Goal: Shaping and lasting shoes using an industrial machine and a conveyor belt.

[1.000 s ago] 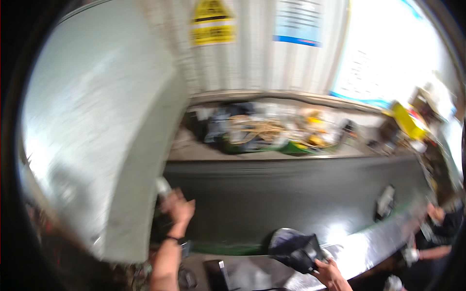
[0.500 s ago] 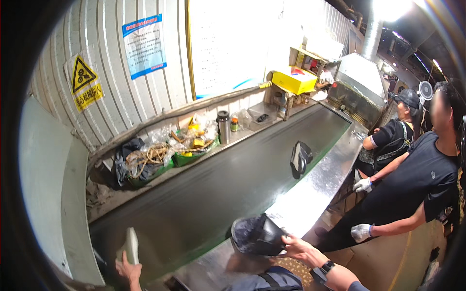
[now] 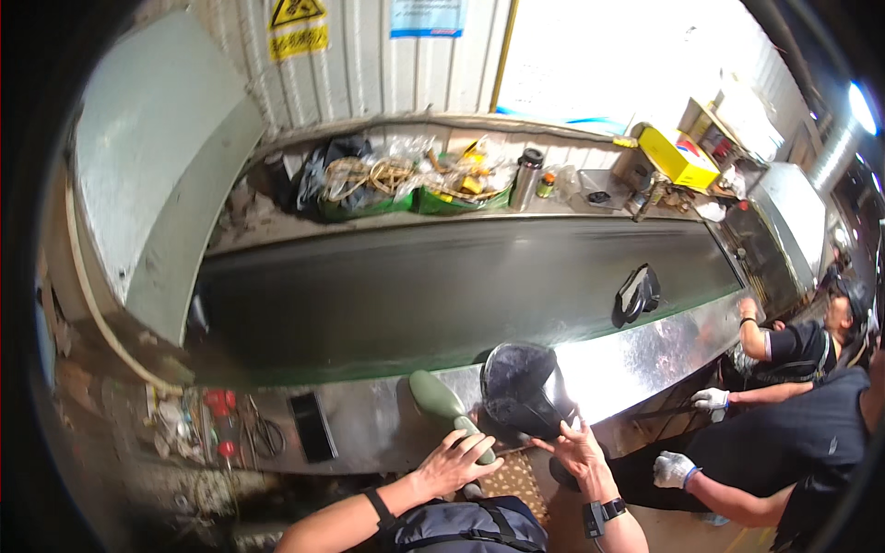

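My left hand grips a green shoe last by its narrow end, with the broad toe end over the metal ledge. Just right of it, a black boot upper is tilted so its dark, fuzzy-lined opening faces up and left. The fingers of my right hand hold the lower right edge of that upper. The last and the upper are close together; whether they touch I cannot tell. Farther off, another black shoe piece with a pale grey part lies on the dark conveyor belt.
A phone, scissors and a red tool lie on the ledge at left. Behind the belt stand green-edged bags of cords, a steel flask and a yellow box. Two people work at right, one with white gloves.
My left hand has brought the last from over the belt's left end to beside the boot upper. My right hand still holds the upper. The view has turned left and downward.
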### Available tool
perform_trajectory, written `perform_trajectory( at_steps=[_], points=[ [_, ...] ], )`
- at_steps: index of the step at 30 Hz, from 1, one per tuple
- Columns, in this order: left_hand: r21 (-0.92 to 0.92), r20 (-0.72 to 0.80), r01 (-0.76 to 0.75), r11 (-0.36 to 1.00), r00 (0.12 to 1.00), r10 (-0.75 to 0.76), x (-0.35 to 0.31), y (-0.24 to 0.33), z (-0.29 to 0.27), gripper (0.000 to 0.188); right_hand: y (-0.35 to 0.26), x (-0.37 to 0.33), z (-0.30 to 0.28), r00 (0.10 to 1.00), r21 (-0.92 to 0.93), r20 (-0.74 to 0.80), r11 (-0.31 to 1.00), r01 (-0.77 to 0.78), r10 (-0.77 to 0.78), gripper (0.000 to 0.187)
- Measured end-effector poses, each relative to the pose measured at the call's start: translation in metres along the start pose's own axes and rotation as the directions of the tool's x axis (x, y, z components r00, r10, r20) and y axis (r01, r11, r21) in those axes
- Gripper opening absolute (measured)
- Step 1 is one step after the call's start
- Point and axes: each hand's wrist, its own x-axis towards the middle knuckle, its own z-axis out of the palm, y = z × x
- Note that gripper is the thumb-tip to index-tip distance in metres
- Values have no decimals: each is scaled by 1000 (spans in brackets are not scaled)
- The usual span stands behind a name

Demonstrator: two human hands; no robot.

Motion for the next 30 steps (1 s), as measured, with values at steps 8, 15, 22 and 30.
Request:
perform_trajectory(
  at_steps=[8, 15, 22, 30],
  points=[
    [-443, 840, -66, -894, 318, -440, 15, -77, -17, 66, 0, -90, 77, 918, -908, 369, 153, 389, -146, 29],
    [-649, 556, 702, -294, 174, -813, -6, -118, 23, 32, 97, -51, 21, 316, -287, 949, -463, 838, -16, 40],
    [-393, 151, 919, -37, 25, -988, -1, -128, 78, 41, 106, -27, 47, 699, -700, 640, 133, 701, -318, 106],
    [-246, 393, 950, -192, -83, -916, 27, -63, 61, 93, 74, -34, -9, 707, -713, 700, 49, 699, 101, 97]
  ],
)
